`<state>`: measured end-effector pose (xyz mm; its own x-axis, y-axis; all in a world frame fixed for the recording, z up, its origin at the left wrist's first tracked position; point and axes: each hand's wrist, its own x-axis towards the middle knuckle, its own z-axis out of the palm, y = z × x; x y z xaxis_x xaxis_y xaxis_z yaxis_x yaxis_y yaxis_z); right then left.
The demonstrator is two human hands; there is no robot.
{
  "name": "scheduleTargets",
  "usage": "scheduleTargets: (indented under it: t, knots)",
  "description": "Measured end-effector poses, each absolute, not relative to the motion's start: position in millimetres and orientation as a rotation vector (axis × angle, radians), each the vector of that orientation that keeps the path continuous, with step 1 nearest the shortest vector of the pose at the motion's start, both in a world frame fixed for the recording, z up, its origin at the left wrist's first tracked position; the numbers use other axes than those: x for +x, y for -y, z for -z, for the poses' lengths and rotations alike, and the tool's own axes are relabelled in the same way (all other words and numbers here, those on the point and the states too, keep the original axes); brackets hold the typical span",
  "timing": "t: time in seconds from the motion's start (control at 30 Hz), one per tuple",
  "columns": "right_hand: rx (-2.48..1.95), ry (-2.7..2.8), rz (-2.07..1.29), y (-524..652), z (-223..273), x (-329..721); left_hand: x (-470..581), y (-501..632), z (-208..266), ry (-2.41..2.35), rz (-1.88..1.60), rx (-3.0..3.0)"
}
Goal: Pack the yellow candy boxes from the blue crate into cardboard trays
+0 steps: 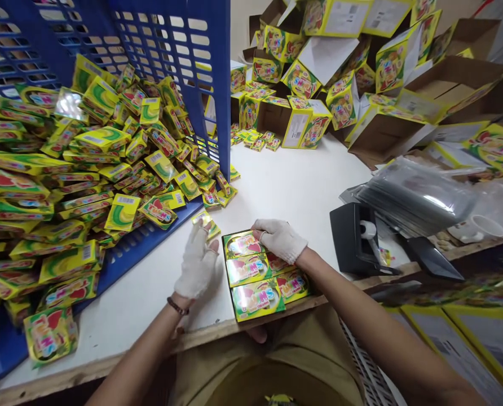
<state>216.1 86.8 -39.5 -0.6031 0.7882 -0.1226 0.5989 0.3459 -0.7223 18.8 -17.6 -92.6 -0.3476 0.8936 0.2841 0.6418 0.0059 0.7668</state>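
Note:
My left hand (197, 264), in a white knit glove, has its fingers stretched forward and apart. Its fingertips touch a small yellow-green carton (211, 225) beside the blue crate. My gloved right hand (280, 240) reaches over a shallow dark-edged box (231, 293) at the table's front edge. Its thumb and fingers close at the right end of a fruit-printed carton (241, 245) in the back row; the far fingertips are partly hidden. More cartons (255, 298) lie flat in rows inside this box, and the hand covers some of them.
A tipped blue crate (223, 84) spills a large pile of small cartons (107, 141) on the left. Opened display boxes (374, 129) are stacked at the back right. A black tape dispenser (351, 239) and clear plastic sheets (416, 189) sit on the right.

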Motion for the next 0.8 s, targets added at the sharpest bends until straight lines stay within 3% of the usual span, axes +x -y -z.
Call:
scheduleTargets:
  t: [0.17, 0.27, 0.37, 0.47, 0.6, 0.8]
  knots:
    - [-1.312, 2.606, -0.679, -72.5, 37.6, 207.8, -27.9, -25.3, 92.4, -2.306, -0.487, 1.834]
    - [-1.338, 2.493, -0.827, -68.2, 35.8, 207.8, -31.7, -34.7, 94.0, -2.326, -0.33, 1.876]
    - [-1.406, 2.167, -1.176, -68.0, 37.2, 211.1, -24.4, -31.0, 94.6, -2.349, -0.497, 1.753]
    - [-1.386, 1.896, -1.348, -67.1, 43.9, 213.7, -15.2, -20.8, 91.6, -2.22, -0.98, 1.399]
    - [-1.339, 1.947, -1.189, -64.0, 50.8, 214.0, -4.1, -1.2, 77.1, -1.581, -1.554, 0.758]
    - [-1.227, 2.454, -1.016, -69.6, 40.3, 215.0, 2.6, 25.1, 46.6, -0.968, -1.619, 0.326]
